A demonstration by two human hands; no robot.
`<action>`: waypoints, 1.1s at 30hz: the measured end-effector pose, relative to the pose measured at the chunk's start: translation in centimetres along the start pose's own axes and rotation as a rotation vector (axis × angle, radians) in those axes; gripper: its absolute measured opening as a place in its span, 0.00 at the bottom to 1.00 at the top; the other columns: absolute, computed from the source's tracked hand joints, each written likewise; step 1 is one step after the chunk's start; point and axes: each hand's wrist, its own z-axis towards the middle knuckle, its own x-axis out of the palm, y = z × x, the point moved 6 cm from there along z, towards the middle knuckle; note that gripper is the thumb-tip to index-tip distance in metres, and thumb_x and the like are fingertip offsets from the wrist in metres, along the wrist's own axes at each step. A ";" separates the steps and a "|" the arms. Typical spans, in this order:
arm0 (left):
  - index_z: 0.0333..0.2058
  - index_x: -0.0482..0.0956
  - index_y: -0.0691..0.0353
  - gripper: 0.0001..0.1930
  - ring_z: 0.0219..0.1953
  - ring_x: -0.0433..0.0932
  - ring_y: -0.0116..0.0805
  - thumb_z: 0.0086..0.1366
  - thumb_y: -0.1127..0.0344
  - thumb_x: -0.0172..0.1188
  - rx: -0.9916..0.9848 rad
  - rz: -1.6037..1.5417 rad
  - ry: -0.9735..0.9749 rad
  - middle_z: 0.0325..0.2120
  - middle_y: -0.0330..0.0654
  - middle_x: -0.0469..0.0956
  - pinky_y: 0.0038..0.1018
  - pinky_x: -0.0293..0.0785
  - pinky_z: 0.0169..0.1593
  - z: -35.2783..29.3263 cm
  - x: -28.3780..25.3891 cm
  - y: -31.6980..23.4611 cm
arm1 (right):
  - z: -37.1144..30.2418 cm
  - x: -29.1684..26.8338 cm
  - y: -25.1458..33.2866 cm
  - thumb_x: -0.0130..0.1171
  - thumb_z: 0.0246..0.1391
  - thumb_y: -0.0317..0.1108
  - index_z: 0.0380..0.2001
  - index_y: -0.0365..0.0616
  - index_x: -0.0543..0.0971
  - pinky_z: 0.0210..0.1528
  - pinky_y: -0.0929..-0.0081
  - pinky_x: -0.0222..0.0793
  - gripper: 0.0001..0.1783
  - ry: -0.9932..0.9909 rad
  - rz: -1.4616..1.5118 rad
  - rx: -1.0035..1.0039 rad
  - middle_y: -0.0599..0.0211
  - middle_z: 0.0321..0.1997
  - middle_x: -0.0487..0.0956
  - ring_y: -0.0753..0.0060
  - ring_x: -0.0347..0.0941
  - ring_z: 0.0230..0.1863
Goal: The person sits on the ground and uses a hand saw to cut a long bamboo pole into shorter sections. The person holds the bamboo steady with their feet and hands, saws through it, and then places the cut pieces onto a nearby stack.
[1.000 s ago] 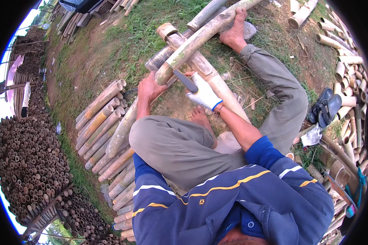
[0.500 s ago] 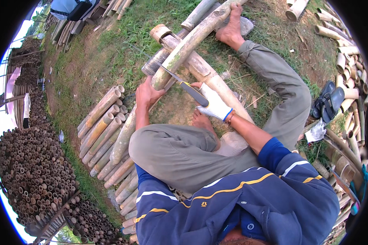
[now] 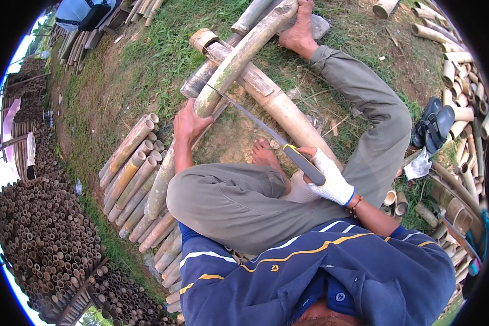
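Head view: two hands, left hand (image 3: 187, 124) gripping one bamboo pole (image 3: 239, 60), gloved right hand (image 3: 331, 182) clutching one saw (image 3: 266, 133).

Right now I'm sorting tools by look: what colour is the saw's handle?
Black with a yellow band, seen in the head view: saw handle in the gloved right hand.

Around the long bamboo pole (image 3: 239, 60), bare dirt lies open to its right. Cut bamboo pieces (image 3: 136, 174) crowd its left; a thicker bamboo trunk (image 3: 277, 103) and a bare foot (image 3: 263, 155) block beneath.
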 end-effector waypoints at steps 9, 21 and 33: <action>0.65 0.77 0.54 0.45 0.51 0.87 0.61 0.46 0.48 0.77 -0.014 0.019 0.012 0.47 0.60 0.88 0.49 0.81 0.58 0.9 0.3 -0.4 | 19.6 6.3 2.7 0.67 0.56 0.30 0.67 0.49 0.72 0.57 0.64 0.76 0.34 -0.103 -0.055 -0.301 0.56 0.55 0.81 0.60 0.81 0.52; 0.63 0.78 0.55 0.42 0.50 0.87 0.59 0.47 0.49 0.76 -0.006 -0.047 -0.010 0.46 0.58 0.88 0.48 0.81 0.56 0.6 0.3 0.1 | 6.7 2.3 -2.0 0.65 0.56 0.26 0.67 0.45 0.73 0.48 0.70 0.77 0.34 -0.021 0.013 -0.157 0.63 0.45 0.81 0.68 0.80 0.41; 0.58 0.80 0.55 0.36 0.48 0.88 0.60 0.50 0.51 0.77 0.030 -0.076 -0.134 0.43 0.57 0.89 0.48 0.81 0.52 -5.5 -2.6 2.6 | 12.9 4.3 -3.6 0.68 0.55 0.32 0.67 0.47 0.74 0.60 0.61 0.78 0.35 -0.045 -0.118 -0.237 0.52 0.58 0.83 0.53 0.83 0.58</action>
